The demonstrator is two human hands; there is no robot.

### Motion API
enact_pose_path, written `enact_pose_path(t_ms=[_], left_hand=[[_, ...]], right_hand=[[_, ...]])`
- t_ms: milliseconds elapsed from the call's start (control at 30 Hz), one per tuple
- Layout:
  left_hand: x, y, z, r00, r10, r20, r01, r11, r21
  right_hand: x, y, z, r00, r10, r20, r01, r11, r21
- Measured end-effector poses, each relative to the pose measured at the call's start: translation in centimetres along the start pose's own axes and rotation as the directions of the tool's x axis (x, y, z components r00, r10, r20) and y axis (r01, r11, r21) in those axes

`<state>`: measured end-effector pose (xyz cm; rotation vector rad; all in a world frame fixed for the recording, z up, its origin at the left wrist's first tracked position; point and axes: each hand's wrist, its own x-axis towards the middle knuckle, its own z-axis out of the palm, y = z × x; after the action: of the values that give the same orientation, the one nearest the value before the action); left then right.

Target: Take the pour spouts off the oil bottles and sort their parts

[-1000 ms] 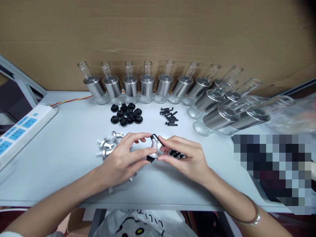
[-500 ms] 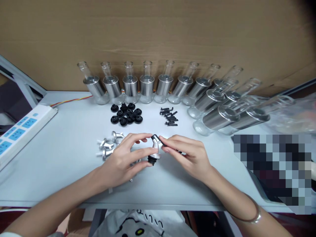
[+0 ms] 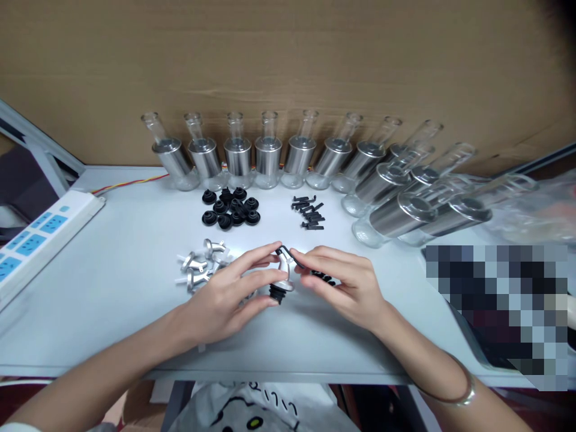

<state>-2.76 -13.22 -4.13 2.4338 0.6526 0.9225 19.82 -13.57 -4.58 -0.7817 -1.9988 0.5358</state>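
My left hand (image 3: 225,294) holds a silver pour spout (image 3: 284,277) upright between thumb and fingers, over the table's middle. A ribbed black stopper (image 3: 277,293) forms the spout's lower end. At its tip sits a small black flap (image 3: 292,256), with my left index finger against the top. My right hand (image 3: 348,279) pinches the other end of this flap with thumb and index finger. Several silver spouts (image 3: 195,271) lie left of my left hand, partly covered by it. Small black pieces (image 3: 323,276) show behind my right fingers.
Black rubber stoppers (image 3: 229,207) and black flaps (image 3: 308,211) lie in separate piles further back. Glass bottles with metal bands (image 3: 269,157) line the back and right. A power strip (image 3: 38,240) is at left; a blurred-out object (image 3: 499,312) lies at right.
The spout has shifted very slightly in my left hand. My right thumb and fingers have moved a little, uncovering more of the small black pieces behind them.
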Motion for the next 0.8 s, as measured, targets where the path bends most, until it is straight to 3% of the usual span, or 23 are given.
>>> enact_pose_path(t_ms=[267,500,800], left_hand=[[0.07,0.03,0.35,0.998,-0.002,-0.062,-0.005,0.994,-0.106],[0.07,0.25,0.15,0.998,-0.015,-0.056,0.010,0.995,-0.095],[0.01,0.01,0.35,0.997,-0.011,-0.083,0.003,0.995,-0.095]], right_hand=[[-0.33,-0.03,0.20,1.000,-0.006,-0.006,0.006,1.000,-0.015],[-0.38,0.16,0.31,1.000,0.022,0.022,-0.024,0.995,0.101],[-0.48,0.08,0.42,0.999,0.007,0.033,-0.011,0.994,0.104]])
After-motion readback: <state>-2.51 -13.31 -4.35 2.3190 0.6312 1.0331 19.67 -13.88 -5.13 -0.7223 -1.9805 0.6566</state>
